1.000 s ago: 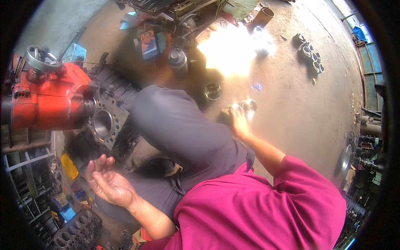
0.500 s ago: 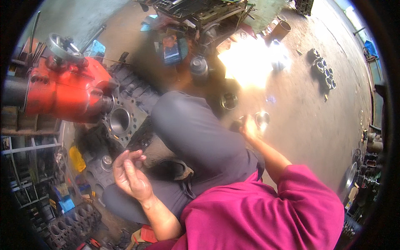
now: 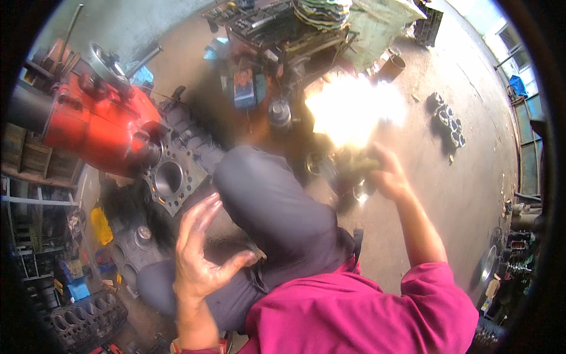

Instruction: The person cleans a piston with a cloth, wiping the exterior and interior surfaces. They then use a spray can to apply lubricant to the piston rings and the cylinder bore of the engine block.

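Observation:
My left hand (image 3: 197,253) is raised above my folded leg, thumb and fingers apart with nothing between them. Out over the floor to the right, my right hand (image 3: 389,174) grips a blurred metal cylinder (image 3: 337,174), like a piston or sleeve; glare and motion hide its details. Just below that hand, a shiny round metal part (image 3: 361,190) stands on the floor, and another ring-shaped part (image 3: 312,163) shows beside the held cylinder. Left of my knee lies an engine block (image 3: 187,199) with a large round bore in its flat face.
A red machine with a handwheel (image 3: 100,133) reaches over the block from the left. Ahead stand a tool-laden bench (image 3: 259,26), a grey metal canister (image 3: 279,112) and a very bright glare. Several joined metal rings (image 3: 449,125) lie right; another engine block (image 3: 88,321) sits lower left.
My right hand has lifted from the floor with the metal cylinder and moved right. My left hand has spread its fingers and turned upright. The view has shifted slightly.

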